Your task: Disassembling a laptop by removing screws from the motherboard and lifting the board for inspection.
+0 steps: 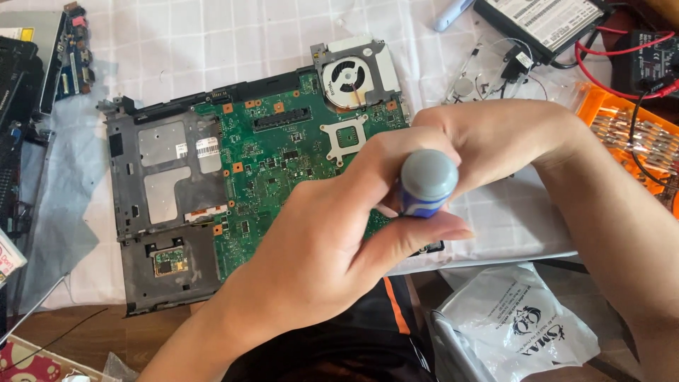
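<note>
From the head camera, the left hand (322,244) is closed around a screwdriver handle (426,182), grey at its rounded cap and blue below, with the thumb lying under it and the fingers curled over. The right hand (495,138) comes in from the right and folds over the left fingers behind the handle; it looks closed on the same tool, though its fingertips are hidden, so its hold cannot be told for sure. The shaft and tip are out of sight beneath the hands.

The handle stands over the right part of a green laptop motherboard (265,159), which sits in a grey metal frame (159,191) near the middle of a white checked cloth (212,42). A cooling fan (351,76) is at the board's far right corner.

Toward the cloth's far right edge lies an orange bit case (601,113), with red wires (608,67) just above it. A white plastic bag (513,322) lies off the near right corner. A small blue circuit board (74,49) rests at the far left corner.
</note>
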